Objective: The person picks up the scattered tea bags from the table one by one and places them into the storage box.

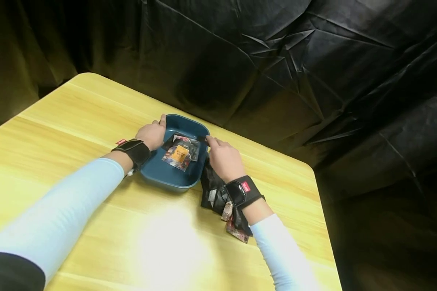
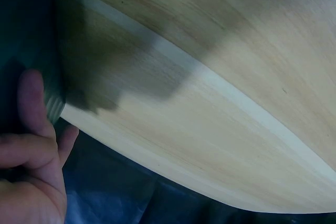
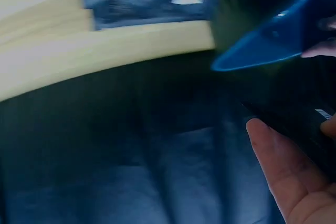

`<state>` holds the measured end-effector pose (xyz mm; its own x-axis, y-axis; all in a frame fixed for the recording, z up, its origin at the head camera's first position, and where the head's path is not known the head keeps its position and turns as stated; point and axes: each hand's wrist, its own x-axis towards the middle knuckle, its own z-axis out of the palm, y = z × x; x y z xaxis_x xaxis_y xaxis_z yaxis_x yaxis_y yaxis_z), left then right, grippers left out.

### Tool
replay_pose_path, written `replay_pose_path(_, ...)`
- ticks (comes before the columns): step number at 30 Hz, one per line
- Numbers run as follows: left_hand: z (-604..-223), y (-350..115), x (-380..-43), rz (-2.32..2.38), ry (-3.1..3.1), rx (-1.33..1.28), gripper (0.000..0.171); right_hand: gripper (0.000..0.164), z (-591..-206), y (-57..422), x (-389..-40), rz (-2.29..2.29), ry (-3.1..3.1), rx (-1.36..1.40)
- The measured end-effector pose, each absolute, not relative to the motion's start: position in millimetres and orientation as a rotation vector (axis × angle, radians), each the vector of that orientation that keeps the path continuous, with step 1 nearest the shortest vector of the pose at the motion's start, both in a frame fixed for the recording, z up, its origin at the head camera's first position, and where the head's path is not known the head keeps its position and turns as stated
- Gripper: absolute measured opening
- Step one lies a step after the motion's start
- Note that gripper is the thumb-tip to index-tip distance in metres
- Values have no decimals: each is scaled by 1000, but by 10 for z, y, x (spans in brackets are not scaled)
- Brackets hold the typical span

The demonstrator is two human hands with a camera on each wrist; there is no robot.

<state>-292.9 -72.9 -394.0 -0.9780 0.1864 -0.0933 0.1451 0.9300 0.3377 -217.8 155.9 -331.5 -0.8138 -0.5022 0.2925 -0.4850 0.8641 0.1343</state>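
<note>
A dark blue plastic basin stands on the table, with printed snack packets lying overlapped inside. My left hand holds the basin's left rim; in the left wrist view its fingers rest against the outer wall. At the right rim, my right hand pinches a black packet between thumb and fingers, a small barcode patch showing. Much of that packet is hidden in the head view. Below the right hand and wrist, several black packets lie overlapped in a row, partly covered by the arm.
The light wood table has rounded corners. Its far edge runs close behind the basin. A black sheet hangs beyond the table. Bright glare lies on the tabletop in front of the basin.
</note>
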Motion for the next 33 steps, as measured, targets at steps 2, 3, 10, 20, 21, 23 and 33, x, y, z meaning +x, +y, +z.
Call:
replay_pose_path(2, -3962, -705, -2925, 510, 2974, 265, 78, 39, -3292, 1452, -2188, -120, -2720, 766)
replay_pose_path(3, -3972, -697, -2923, 512, 2976, 265, 77, 39, -3281, 1411, -2189, -137, -2724, 775)
replay_pose_path(10, -3996, -673, -2912, 513, 2967, 257, 76, 39, -3254, 1254, -2226, -215, -2753, 792)
replay_pose_path(20, -4043, -700, -2913, 528, 2950, 284, 79, 73, -3313, 1379, -2160, 146, -3132, 890)
replay_pose_path(21, -4044, -700, -2918, 532, 2953, 287, 79, 73, -3310, 1449, -2139, 198, -3141, 858)
replay_pose_path(23, -4037, -698, -2927, 533, 2957, 287, 77, 74, -3291, 1623, -2096, 273, -3147, 779)
replay_pose_path(33, -3959, -739, -2967, 499, 2950, 270, 76, 65, -3612, 2802, -1648, 283, -3404, 126)
